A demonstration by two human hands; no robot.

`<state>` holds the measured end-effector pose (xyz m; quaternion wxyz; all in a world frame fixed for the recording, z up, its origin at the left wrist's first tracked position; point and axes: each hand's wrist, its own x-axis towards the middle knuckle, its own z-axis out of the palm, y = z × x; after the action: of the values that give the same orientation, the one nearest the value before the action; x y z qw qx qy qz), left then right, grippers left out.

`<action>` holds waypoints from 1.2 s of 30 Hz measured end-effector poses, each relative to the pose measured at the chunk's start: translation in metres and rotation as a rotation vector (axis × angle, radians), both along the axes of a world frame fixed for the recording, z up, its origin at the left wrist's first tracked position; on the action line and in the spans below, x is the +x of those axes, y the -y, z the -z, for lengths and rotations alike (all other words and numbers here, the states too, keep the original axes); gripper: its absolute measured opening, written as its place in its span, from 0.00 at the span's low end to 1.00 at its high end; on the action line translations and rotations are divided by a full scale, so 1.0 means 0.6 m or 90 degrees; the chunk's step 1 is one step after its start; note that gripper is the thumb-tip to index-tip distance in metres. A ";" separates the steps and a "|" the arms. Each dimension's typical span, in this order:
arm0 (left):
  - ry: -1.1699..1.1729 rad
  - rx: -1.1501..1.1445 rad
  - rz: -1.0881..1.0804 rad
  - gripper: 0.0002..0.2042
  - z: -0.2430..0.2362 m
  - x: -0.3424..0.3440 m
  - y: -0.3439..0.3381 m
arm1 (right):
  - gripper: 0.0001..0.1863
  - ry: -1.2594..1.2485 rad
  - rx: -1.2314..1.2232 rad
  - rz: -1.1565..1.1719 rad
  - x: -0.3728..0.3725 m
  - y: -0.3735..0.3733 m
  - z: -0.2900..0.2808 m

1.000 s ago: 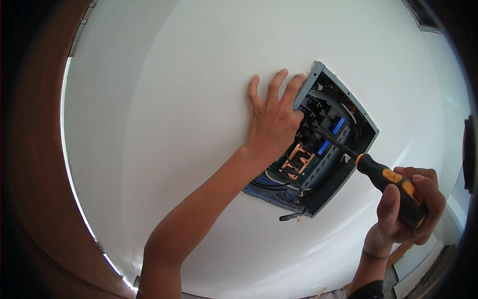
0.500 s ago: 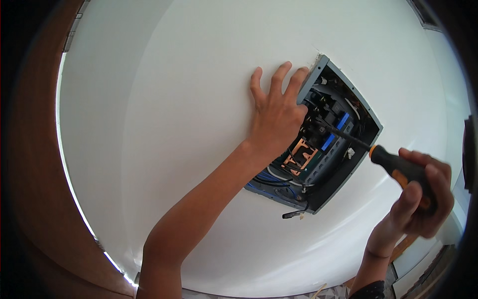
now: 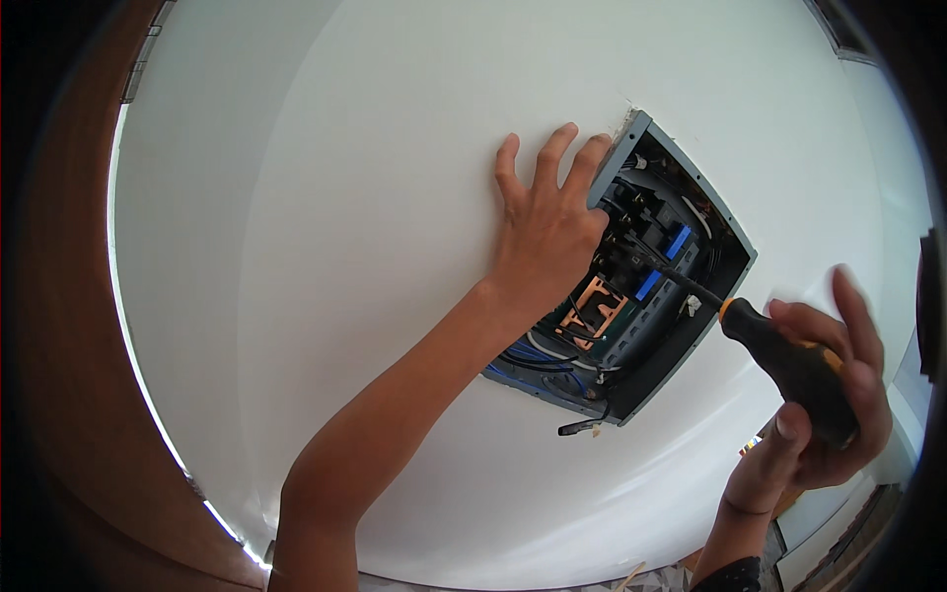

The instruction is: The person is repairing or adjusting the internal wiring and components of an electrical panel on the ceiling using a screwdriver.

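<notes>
A grey open electrical box [image 3: 681, 345] is set in the white wall [image 3: 375, 197], with black components [image 3: 636, 212], blue strips [image 3: 651, 281], a copper-coloured part [image 3: 602, 301] and wires inside. My left hand [image 3: 543, 232] is open against the wall, fingers spread and bent, its thumb at the box's left edge. My right hand [image 3: 809, 434] holds the black and yellow handle of a screwdriver [image 3: 779, 360] in a loosened grip, some fingers lifted. The shaft reaches into the black components, where its tip is hard to make out.
A brown wooden panel [image 3: 74, 296] with a hinge runs down the left, beside a bright gap. A dark frame [image 3: 838, 25] is at the top right. Patterned floor [image 3: 651, 577] shows at the bottom, and a dark object [image 3: 927, 306] sits at the far right.
My right hand has shifted outward and changed its grip, its upper fingers now lifted, and the handle has turned. The box sits slightly higher and further right in view than a second ago.
</notes>
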<state>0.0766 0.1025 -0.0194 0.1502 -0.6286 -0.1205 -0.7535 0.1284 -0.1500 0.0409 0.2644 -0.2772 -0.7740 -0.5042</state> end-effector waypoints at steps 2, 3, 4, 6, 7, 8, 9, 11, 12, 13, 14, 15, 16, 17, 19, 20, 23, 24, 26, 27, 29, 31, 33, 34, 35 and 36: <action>0.000 0.004 0.008 0.06 -0.007 0.002 0.005 | 0.29 0.019 0.014 0.054 -0.001 0.020 -0.004; 0.010 0.012 0.018 0.06 -0.011 0.002 0.006 | 0.28 0.036 0.024 0.102 -0.004 0.028 -0.006; 0.015 0.014 0.021 0.06 -0.009 0.003 0.003 | 0.26 0.033 -0.010 0.108 -0.007 0.032 -0.008; 0.005 0.003 0.019 0.06 -0.004 0.006 0.002 | 0.24 0.060 -0.029 0.110 -0.016 0.033 -0.016; -0.002 -0.005 0.018 0.06 -0.004 0.005 0.003 | 0.22 0.091 -0.045 0.112 -0.020 0.033 -0.022; -0.002 -0.007 0.015 0.06 -0.004 0.005 0.002 | 0.20 0.121 -0.061 0.114 -0.022 0.031 -0.024; -0.002 -0.007 -0.001 0.06 -0.004 0.005 0.002 | 0.20 0.121 -0.063 0.110 -0.017 0.031 -0.018; 0.004 0.002 -0.002 0.06 -0.010 0.006 0.008 | 0.21 0.019 0.060 0.161 -0.008 0.046 -0.003; 0.011 0.006 0.012 0.06 -0.012 0.006 0.011 | 0.22 -0.011 0.067 0.138 0.001 0.049 -0.008; 0.013 0.006 0.016 0.06 -0.014 0.007 0.011 | 0.22 -0.014 0.067 0.135 -0.009 0.049 -0.018; 0.010 0.003 0.012 0.06 -0.009 0.008 0.007 | 0.22 0.045 0.009 0.142 -0.032 0.046 -0.032; 0.007 0.002 0.014 0.06 -0.005 0.009 0.004 | 0.21 0.104 -0.048 0.148 -0.043 0.039 -0.042; 0.015 0.010 0.028 0.06 -0.010 0.009 0.008 | 0.23 0.130 -0.081 -0.005 -0.005 0.032 -0.047; 0.011 0.004 0.020 0.06 -0.005 0.008 0.002 | 0.24 0.129 -0.232 0.057 -0.004 0.042 -0.043; 0.020 0.023 -0.004 0.09 -0.002 0.007 -0.002 | 0.25 0.000 -0.020 0.081 -0.008 0.028 0.002; 0.020 0.024 0.001 0.09 -0.002 0.007 0.000 | 0.25 0.000 -0.019 0.086 -0.013 0.033 0.002; 0.013 0.024 -0.003 0.09 -0.004 0.005 0.001 | 0.25 0.176 -0.003 0.166 -0.043 0.034 -0.046; 0.006 0.012 0.005 0.06 -0.001 0.007 0.002 | 0.25 0.156 -0.076 0.100 -0.029 0.029 -0.044; 0.008 0.006 0.017 0.05 -0.009 0.006 0.006 | 0.24 0.027 -0.089 0.006 -0.009 0.020 -0.014; 0.010 0.007 0.014 0.05 -0.012 0.006 0.006 | 0.24 0.029 -0.087 0.009 -0.013 0.023 -0.011; 0.008 0.003 0.006 0.06 -0.009 0.004 0.006 | 0.23 -0.008 0.033 0.096 -0.021 0.019 -0.003; 0.006 0.005 0.023 0.06 -0.005 0.002 0.003 | 0.18 -0.053 0.044 0.133 -0.034 0.015 -0.004; 0.002 0.001 0.007 0.06 0.000 0.003 0.001 | 0.17 0.020 -0.160 0.002 -0.027 0.006 -0.021; -0.001 0.001 0.004 0.05 -0.001 0.005 0.005 | 0.15 -0.056 -0.132 -0.037 -0.029 0.008 -0.007; 0.001 0.003 0.008 0.05 -0.004 0.005 0.005 | 0.15 -0.054 -0.131 -0.033 -0.028 0.009 -0.001; 0.015 0.012 0.015 0.06 -0.008 0.004 0.004 | 0.16 -0.113 -0.015 0.017 -0.026 0.009 0.003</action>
<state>0.0788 0.1002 -0.0146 0.1457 -0.6197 -0.1081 -0.7636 0.1127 -0.1556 0.0393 0.3215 -0.3343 -0.7496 -0.4721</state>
